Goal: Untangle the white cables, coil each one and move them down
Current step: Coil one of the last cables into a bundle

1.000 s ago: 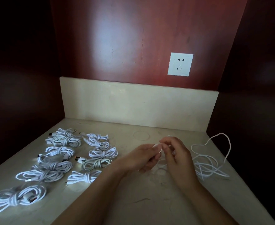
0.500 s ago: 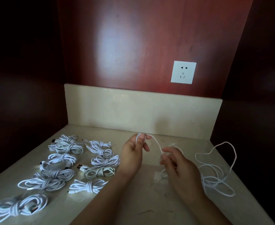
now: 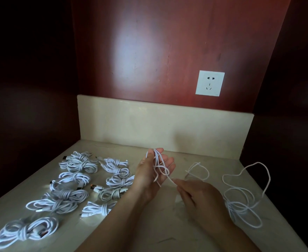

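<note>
My left hand (image 3: 154, 170) is raised palm up over the counter middle, with loops of a white cable (image 3: 158, 163) wound around its spread fingers and thumb. My right hand (image 3: 198, 195) sits lower right of it, pinching the same cable where it runs off the left hand. The loose rest of that cable (image 3: 244, 200) trails in open curls on the right side of the counter. Several coiled white cable bundles (image 3: 76, 179) lie in two rows on the left.
The beige stone counter (image 3: 149, 224) is boxed in by a low beige backsplash (image 3: 158, 124) and dark red wood walls. A white wall socket (image 3: 209, 83) is mounted above the backsplash at right. The counter's right edge runs close to the loose cable.
My left hand has turned palm up and now carries more cable loops around its fingers. My right hand has dropped lower and to the right, drawing the cable taut between the hands.
</note>
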`<state>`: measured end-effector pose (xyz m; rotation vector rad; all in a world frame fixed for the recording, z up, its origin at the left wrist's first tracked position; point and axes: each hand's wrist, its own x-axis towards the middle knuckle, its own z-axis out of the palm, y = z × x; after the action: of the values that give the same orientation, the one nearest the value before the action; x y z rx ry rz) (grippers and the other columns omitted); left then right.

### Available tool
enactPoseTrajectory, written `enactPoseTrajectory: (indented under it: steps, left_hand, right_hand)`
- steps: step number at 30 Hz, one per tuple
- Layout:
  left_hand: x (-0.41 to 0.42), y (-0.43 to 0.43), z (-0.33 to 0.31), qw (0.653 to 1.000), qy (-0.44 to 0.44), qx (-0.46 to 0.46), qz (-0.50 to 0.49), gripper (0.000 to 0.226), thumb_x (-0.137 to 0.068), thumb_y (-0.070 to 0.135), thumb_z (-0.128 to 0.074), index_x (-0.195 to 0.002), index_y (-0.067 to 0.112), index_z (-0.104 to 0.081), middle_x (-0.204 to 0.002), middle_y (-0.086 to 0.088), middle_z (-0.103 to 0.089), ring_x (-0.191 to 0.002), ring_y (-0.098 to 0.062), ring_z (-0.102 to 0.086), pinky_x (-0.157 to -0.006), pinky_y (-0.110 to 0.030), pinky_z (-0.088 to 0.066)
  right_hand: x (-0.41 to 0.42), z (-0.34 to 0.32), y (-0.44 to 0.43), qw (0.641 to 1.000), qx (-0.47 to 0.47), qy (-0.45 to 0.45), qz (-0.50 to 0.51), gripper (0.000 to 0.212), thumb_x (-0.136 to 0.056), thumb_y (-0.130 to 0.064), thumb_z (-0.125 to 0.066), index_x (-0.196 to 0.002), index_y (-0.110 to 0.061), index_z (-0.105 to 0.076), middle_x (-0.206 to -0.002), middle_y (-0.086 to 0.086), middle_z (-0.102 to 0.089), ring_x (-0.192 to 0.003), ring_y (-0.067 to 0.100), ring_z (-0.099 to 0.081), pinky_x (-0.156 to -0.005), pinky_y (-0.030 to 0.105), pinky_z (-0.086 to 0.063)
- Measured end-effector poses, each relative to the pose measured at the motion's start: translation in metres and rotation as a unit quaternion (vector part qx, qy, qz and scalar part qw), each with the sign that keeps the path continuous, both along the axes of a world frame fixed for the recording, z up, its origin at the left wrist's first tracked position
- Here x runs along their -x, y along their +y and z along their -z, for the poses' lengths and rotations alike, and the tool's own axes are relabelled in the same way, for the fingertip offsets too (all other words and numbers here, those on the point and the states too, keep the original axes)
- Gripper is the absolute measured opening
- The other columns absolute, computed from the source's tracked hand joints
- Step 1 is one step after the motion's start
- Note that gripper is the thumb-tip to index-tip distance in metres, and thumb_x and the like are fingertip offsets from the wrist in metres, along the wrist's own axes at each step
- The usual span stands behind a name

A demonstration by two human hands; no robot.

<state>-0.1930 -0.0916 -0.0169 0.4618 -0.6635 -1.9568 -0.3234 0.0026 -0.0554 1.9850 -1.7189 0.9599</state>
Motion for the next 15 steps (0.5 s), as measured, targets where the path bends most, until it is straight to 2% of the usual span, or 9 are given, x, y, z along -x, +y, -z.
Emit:
enactPoseTrajectory:
  steps: [1, 3, 7, 11, 15]
  left_hand:
    - [0.000, -0.001, 0.000, 1.000, 0.002, -0.011, -0.005, 0.031, -0.105, 0.032, -0.036, -0.094, 0.010, -0.056, -0.058, 0.000, -0.056, -0.047, -0.013, -0.058, -0.050, -0.024, -0.053]
    - [-0.002, -0.004, 0.001, 1.000, -0.018, -0.015, -0.012, 0.031, -0.106, 0.032, -0.033, -0.087, 0.015, -0.051, -0.053, 0.005, -0.042, -0.036, -0.007, -0.038, -0.038, -0.015, -0.036]
    - [-0.007, -0.009, 0.002, 1.000, -0.023, 0.003, -0.018, 0.034, -0.105, 0.032, -0.031, -0.077, 0.019, -0.045, -0.054, 0.006, -0.032, -0.032, -0.004, -0.022, -0.030, -0.012, -0.016]
    - [-0.014, -0.012, 0.000, 0.996, -0.076, 0.037, -0.040, 0.034, -0.103, 0.029, -0.042, -0.070, 0.024, -0.035, -0.059, 0.006, -0.027, -0.036, -0.004, -0.020, -0.033, -0.013, -0.012]
    - [-0.015, -0.011, 0.002, 0.968, -0.182, 0.128, -0.116, 0.034, -0.099, 0.012, -0.049, -0.071, 0.021, -0.034, -0.055, 0.005, -0.028, -0.038, -0.006, -0.021, -0.037, -0.014, -0.016]
  right_hand:
    - [-0.001, 0.000, 0.000, 1.000, -0.003, 0.006, -0.003, 0.029, -0.091, -0.037, -0.046, -0.112, -0.038, -0.066, -0.077, -0.011, -0.069, -0.069, 0.012, -0.064, -0.057, 0.026, -0.050]
    - [-0.002, -0.001, 0.000, 0.999, -0.011, 0.029, -0.012, 0.026, -0.090, -0.038, -0.048, -0.105, -0.038, -0.069, -0.074, -0.013, -0.067, -0.068, 0.007, -0.060, -0.057, 0.025, -0.047]
    - [-0.003, 0.001, 0.000, 0.998, -0.039, 0.056, -0.017, 0.019, -0.087, -0.041, -0.051, -0.087, -0.033, -0.069, -0.067, -0.012, -0.061, -0.063, 0.007, -0.055, -0.057, 0.026, -0.042]
    - [0.000, 0.002, -0.003, 0.996, -0.062, 0.063, 0.009, 0.029, -0.086, -0.047, -0.048, -0.069, -0.025, -0.055, -0.063, -0.008, -0.058, -0.062, 0.011, -0.053, -0.057, 0.028, -0.035]
    - [-0.001, -0.002, 0.002, 0.997, -0.021, 0.064, -0.023, 0.025, -0.089, -0.042, -0.050, -0.078, -0.025, -0.065, -0.069, -0.010, -0.061, -0.066, 0.012, -0.054, -0.061, 0.030, -0.044]
